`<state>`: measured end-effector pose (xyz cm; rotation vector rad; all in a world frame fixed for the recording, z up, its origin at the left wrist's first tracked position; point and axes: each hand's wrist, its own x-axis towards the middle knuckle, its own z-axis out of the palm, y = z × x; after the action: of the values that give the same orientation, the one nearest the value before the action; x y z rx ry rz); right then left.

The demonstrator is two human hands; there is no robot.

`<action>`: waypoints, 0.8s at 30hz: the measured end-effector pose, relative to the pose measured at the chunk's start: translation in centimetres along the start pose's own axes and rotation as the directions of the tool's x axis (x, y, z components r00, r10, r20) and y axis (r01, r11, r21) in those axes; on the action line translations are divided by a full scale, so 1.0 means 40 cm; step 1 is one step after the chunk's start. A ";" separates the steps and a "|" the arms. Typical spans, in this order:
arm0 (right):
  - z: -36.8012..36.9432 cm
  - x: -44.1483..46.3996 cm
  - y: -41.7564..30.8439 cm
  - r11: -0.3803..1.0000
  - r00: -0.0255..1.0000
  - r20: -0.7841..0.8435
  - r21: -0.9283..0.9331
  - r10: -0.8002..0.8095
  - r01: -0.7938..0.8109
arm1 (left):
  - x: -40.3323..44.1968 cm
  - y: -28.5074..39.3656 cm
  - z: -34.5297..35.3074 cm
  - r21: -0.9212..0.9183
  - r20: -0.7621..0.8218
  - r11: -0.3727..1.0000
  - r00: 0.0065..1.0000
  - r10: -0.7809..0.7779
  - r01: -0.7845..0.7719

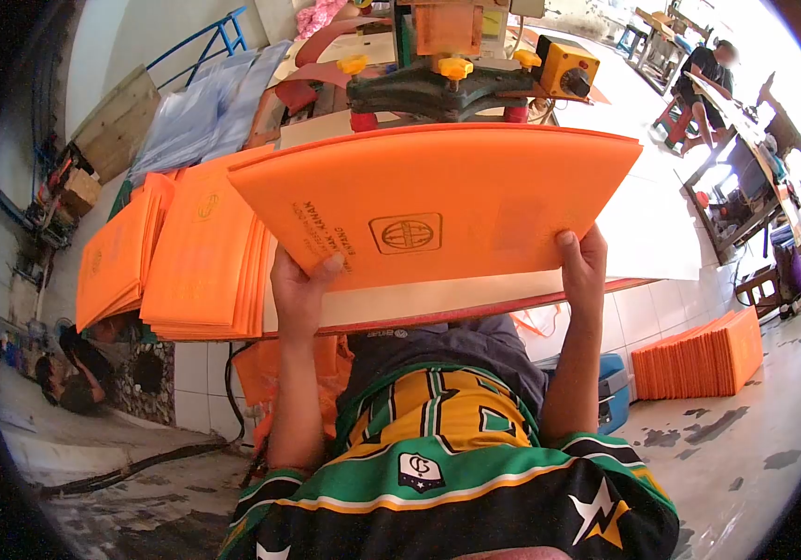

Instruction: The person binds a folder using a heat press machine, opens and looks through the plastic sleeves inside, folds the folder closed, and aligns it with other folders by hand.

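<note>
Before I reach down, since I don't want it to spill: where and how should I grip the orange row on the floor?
Probably at both ends of the row of orange folders, coming from above and squeezing inward. It is many thin pieces standing side by side, so a middle grip could leave the ends loose.

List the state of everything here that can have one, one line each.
Large orange printed folder, held up, slightly bowed.
Bare left hand, gripping its lower left.
Bare right hand, gripping its lower right.
Orange printed folders on table, stacked unevenly.
Orange pile on floor, packed tightly.
Yellow box with black dial, setting unreadable.
</note>
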<state>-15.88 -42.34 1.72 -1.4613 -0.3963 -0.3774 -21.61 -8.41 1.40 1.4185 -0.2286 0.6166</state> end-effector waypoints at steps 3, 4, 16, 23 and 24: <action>0.002 0.003 0.054 0.999 0.999 -0.005 0.025 0.042 -0.041 | 0.002 -0.010 -0.013 0.025 0.023 0.988 0.988 -0.155 0.155; 0.001 0.004 0.057 0.999 0.999 -0.004 0.026 0.040 -0.040 | 0.002 -0.008 -0.012 0.025 0.022 0.988 0.988 -0.153 0.153; -0.023 -0.028 0.086 0.991 0.993 -0.075 -0.109 -0.088 0.080 | -0.037 -0.019 -0.019 0.171 0.017 0.985 0.999 -0.039 0.035; 0.015 0.000 0.039 0.995 0.997 -0.046 -0.064 0.069 -0.072 | -0.015 -0.005 -0.002 0.122 0.042 0.973 0.978 -0.203 0.196; 0.016 0.005 0.036 0.987 0.990 -0.022 -0.079 0.140 -0.141 | -0.011 0.000 -0.001 0.125 0.071 0.969 0.972 -0.223 0.214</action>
<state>-15.05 -41.59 0.57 -1.5537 -0.2658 -0.2946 -21.98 -8.50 1.17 1.5592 -0.1017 0.3936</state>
